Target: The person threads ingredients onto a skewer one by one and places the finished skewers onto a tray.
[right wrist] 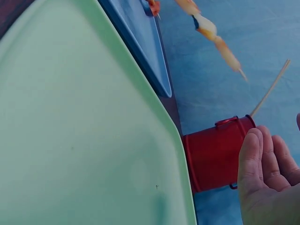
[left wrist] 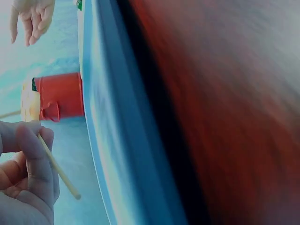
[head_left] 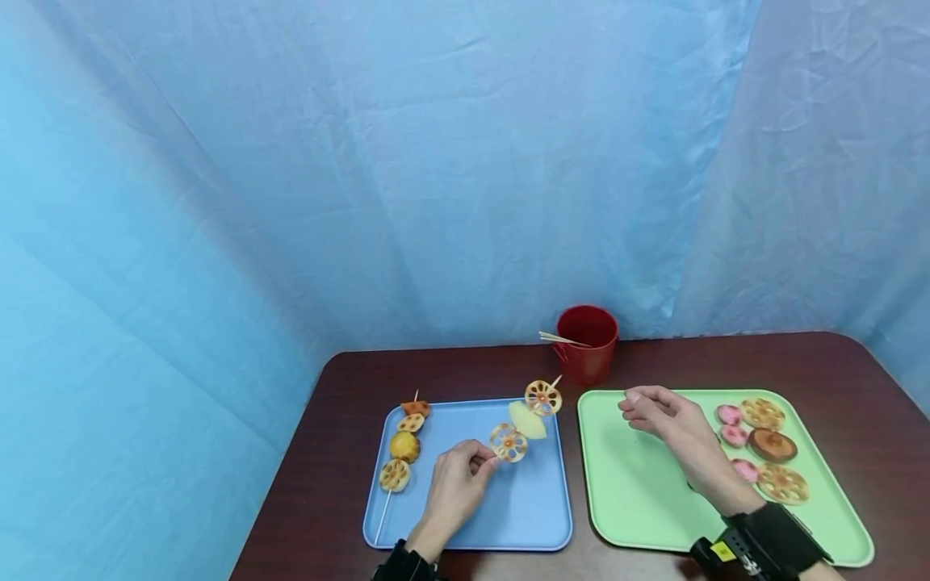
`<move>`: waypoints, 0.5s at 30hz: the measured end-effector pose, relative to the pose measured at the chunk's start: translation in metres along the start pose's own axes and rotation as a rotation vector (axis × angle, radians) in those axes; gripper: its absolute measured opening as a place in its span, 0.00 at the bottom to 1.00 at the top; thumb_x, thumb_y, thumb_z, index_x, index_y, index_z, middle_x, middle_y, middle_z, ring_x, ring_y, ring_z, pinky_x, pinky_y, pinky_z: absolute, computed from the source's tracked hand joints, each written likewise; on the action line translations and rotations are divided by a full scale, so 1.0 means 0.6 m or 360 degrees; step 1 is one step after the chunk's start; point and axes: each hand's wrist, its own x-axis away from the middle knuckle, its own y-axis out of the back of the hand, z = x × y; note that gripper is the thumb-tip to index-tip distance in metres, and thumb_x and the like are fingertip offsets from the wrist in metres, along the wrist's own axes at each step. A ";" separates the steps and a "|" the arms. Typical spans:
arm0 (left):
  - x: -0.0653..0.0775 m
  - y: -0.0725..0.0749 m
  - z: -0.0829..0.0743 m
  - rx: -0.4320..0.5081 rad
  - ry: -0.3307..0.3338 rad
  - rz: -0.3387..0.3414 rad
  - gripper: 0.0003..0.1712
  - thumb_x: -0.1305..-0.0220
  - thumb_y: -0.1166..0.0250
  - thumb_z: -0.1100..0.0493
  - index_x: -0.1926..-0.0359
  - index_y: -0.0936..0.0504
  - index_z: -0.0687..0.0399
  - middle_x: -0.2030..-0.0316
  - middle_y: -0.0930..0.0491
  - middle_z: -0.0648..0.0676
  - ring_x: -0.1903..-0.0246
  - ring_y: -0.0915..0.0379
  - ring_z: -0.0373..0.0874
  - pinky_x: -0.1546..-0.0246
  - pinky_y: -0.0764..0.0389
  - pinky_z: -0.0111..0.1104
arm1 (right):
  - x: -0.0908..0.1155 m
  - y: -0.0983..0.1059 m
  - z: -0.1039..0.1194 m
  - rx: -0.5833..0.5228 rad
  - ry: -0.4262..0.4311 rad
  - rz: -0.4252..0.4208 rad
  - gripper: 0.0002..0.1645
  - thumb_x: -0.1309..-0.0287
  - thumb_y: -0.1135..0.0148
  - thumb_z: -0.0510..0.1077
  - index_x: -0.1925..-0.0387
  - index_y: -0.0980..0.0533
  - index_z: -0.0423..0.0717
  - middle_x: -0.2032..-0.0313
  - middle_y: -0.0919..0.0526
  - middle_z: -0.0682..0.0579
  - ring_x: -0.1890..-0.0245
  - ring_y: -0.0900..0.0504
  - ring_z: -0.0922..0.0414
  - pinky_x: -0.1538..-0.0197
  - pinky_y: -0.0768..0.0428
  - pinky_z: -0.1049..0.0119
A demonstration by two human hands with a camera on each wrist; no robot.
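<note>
My left hand (head_left: 458,482) pinches the lower part of a wooden skewer (left wrist: 58,166) between thumb and fingers, above the blue tray (head_left: 472,532). Threaded along it are a lotus root slice (head_left: 508,443) close to the fingertips, a pale yellow piece (head_left: 527,420) and another lotus root slice (head_left: 543,398). The stick's tip pokes out beyond the last slice. Over the green tray (head_left: 632,500), my right hand (head_left: 672,432) hovers with its fingers loosely bent and nothing in them. In the right wrist view its fingers (right wrist: 269,159) overlap the red bucket.
A second loaded skewer (head_left: 385,512) lies along the blue tray's left side, with a yellow ball (head_left: 404,447) among its pieces. Lotus slices (head_left: 783,482), pink pieces (head_left: 734,436) and a brown round piece (head_left: 773,445) lie on the green tray's right. Behind stands a red bucket (head_left: 588,359) holding sticks (head_left: 559,339).
</note>
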 end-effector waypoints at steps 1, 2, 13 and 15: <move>0.003 0.004 0.005 -0.0011 0.0023 -0.0015 0.07 0.37 0.26 0.62 0.70 0.15 0.50 0.75 0.21 0.41 0.76 0.30 0.30 0.73 0.26 0.27 | 0.000 0.000 0.000 -0.0007 0.0004 0.0003 0.33 0.25 0.42 0.59 0.40 0.27 0.33 0.49 0.15 0.43 0.49 0.15 0.53 0.48 0.18 0.69; 0.005 0.008 0.009 -0.0016 0.0049 -0.0032 0.07 0.37 0.25 0.62 0.71 0.15 0.50 0.76 0.21 0.41 0.77 0.30 0.30 0.74 0.26 0.27 | 0.000 0.000 -0.001 -0.0013 0.0006 0.0006 0.32 0.25 0.42 0.59 0.40 0.27 0.33 0.49 0.15 0.43 0.49 0.15 0.53 0.48 0.18 0.69; 0.026 0.041 0.045 -0.0012 0.0262 -0.0183 0.08 0.42 0.24 0.63 0.74 0.14 0.51 0.82 0.21 0.41 0.90 0.30 0.30 0.77 0.25 0.28 | -0.001 -0.005 -0.003 -0.0029 0.0059 0.0028 0.28 0.24 0.42 0.57 0.42 0.26 0.35 0.49 0.16 0.43 0.49 0.15 0.53 0.48 0.17 0.67; 0.030 0.046 0.051 -0.0030 0.0306 -0.0196 0.07 0.43 0.24 0.62 0.75 0.14 0.51 0.83 0.21 0.41 0.89 0.29 0.30 0.77 0.26 0.28 | -0.001 -0.006 -0.003 -0.0025 0.0070 0.0027 0.28 0.24 0.42 0.57 0.42 0.25 0.35 0.49 0.16 0.43 0.49 0.15 0.53 0.48 0.17 0.67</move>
